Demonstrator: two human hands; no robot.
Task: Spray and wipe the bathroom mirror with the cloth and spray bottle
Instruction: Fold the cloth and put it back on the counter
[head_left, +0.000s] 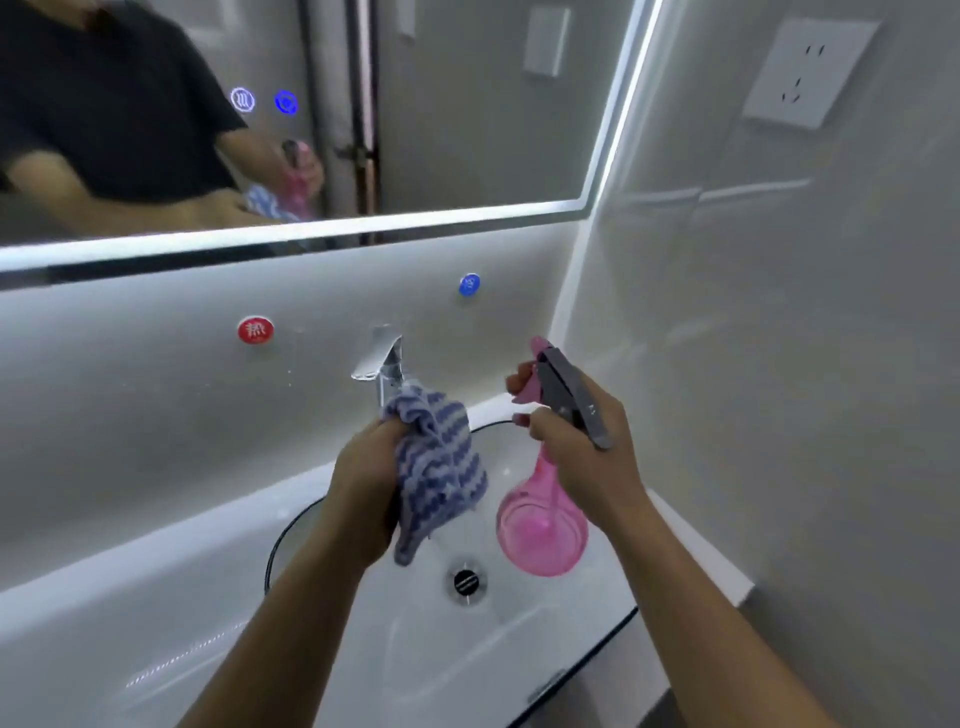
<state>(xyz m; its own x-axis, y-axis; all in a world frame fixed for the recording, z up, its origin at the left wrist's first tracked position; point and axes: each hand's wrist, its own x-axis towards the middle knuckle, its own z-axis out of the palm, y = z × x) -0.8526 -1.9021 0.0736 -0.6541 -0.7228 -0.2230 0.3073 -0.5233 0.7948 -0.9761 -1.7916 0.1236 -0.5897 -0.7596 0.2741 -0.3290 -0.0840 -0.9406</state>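
A blue-and-white striped cloth (441, 467) hangs bunched from my left hand (363, 483), which grips it over the sink. My right hand (582, 447) holds a pink spray bottle (543, 530) by its neck, fingers curled round the grey trigger head, nozzle tilted up toward the wall. The bathroom mirror (467, 104) with a lit edge fills the upper left and reflects a person in a dark shirt with both objects. Both hands sit well below the mirror's lower edge.
A chrome faucet (384, 364) stands behind the cloth. The white sink basin (363, 649) with its drain (466, 582) lies under my hands. Red (255, 330) and blue (469, 285) round markers are on the back wall. A wall socket (805, 73) is on the right wall.
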